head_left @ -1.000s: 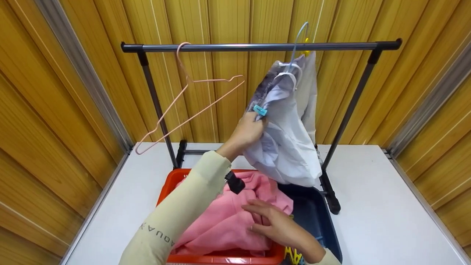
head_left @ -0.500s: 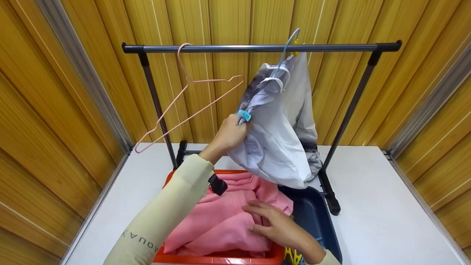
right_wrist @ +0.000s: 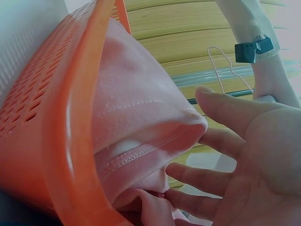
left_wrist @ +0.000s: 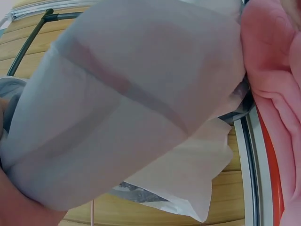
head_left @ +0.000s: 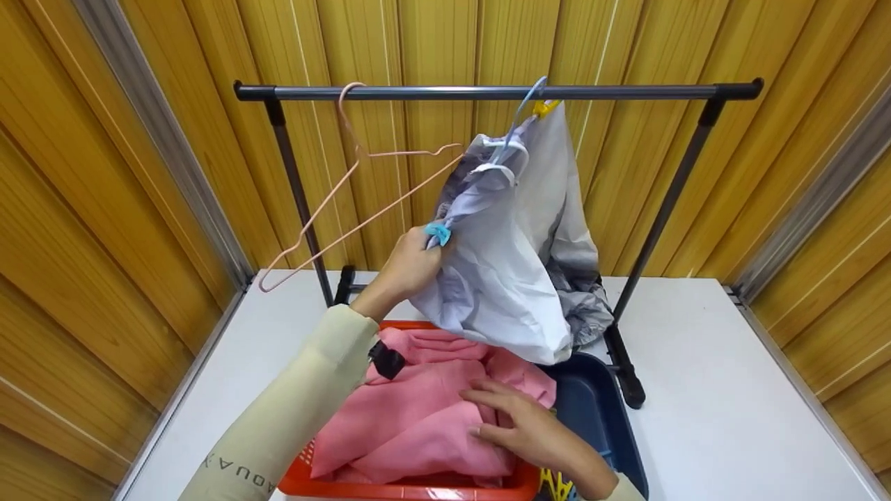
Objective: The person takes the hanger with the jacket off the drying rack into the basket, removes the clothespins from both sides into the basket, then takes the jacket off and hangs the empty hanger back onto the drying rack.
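In the head view, my left hand [head_left: 414, 261] grips the left corner of a white-and-grey garment [head_left: 518, 278] beside a light-blue clothespin [head_left: 437, 233]. The garment hangs from a blue wire hanger [head_left: 523, 111]. A yellow clothespin [head_left: 546, 108] holds its other end. The hanger's hook overlaps the rack's rail [head_left: 431, 92]; I cannot tell whether it bears on it. My right hand [head_left: 525, 431] is spread, fingers lightly bent, at the pink cloth [head_left: 424, 417] in the red basket [head_left: 424, 490]. In the right wrist view its fingertips are at the cloth's edge and hold nothing.
An empty pink wire hanger [head_left: 355, 149] hangs on the rail's left part. A dark blue tray [head_left: 592, 390] stands right of the basket, with several yellow clothespins [head_left: 557, 483] near my right wrist. The rack's black foot [head_left: 630, 386] is behind the tray.
My left hand has moved left and slightly down, drawing the garment and blue hanger along. The hook has come down from above the rail to rail height. My right hand stays put.
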Demonstrator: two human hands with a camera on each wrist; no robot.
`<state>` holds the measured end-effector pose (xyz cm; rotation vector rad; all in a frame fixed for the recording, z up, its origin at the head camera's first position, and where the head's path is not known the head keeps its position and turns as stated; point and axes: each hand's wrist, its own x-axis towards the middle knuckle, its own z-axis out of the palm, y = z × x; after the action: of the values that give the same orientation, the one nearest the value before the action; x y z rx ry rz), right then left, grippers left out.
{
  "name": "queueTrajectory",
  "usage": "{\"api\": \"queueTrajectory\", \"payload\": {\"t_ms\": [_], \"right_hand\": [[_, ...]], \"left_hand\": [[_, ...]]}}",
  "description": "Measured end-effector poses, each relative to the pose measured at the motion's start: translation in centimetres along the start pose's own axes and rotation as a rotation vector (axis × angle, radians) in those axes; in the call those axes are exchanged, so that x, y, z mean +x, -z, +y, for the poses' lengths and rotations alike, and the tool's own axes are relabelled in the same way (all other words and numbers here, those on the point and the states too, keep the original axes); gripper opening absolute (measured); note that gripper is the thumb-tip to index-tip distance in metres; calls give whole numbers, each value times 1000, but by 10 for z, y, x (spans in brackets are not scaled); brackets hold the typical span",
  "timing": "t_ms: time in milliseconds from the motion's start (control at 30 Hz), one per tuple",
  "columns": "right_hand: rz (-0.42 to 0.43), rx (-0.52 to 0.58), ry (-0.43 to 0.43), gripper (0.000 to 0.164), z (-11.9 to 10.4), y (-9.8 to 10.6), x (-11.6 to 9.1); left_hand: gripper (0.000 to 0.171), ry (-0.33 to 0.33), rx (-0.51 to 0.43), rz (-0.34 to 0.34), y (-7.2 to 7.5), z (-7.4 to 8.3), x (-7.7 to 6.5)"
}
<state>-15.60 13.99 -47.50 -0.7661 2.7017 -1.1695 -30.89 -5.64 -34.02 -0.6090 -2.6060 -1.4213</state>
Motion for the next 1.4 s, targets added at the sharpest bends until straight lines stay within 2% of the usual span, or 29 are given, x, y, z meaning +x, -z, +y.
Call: {"api": "queueTrajectory", "payload": {"t_ms": [133, 333, 533, 633, 767, 900, 1167, 1400], "right_hand": [[25, 1, 0, 47, 0, 1, -1], [98, 10, 10, 43, 1, 3, 0], [252, 22, 86, 33, 5, 8, 2], [291, 97, 42, 30, 5, 12, 3], [322, 204, -61, 24, 5, 18, 3], [388, 236, -125, 17, 4, 25, 2], [524, 346, -193, 11, 1, 38, -1], [654, 384, -160, 15, 4, 48, -2]], "left_hand": [[16, -23, 3, -4, 2, -4, -3], [17, -51, 14, -13, 4, -9, -9], [42, -100, 12, -13, 4, -14, -13], [47, -112, 20, -16, 4, -16, -15], [50, -124, 42, -14, 4, -17, -19], [50, -123, 56, -28, 3, -18, -22], [55, -159, 94, -31, 5, -23, -27], [48, -192, 145, -34, 4, -27, -33]]}}
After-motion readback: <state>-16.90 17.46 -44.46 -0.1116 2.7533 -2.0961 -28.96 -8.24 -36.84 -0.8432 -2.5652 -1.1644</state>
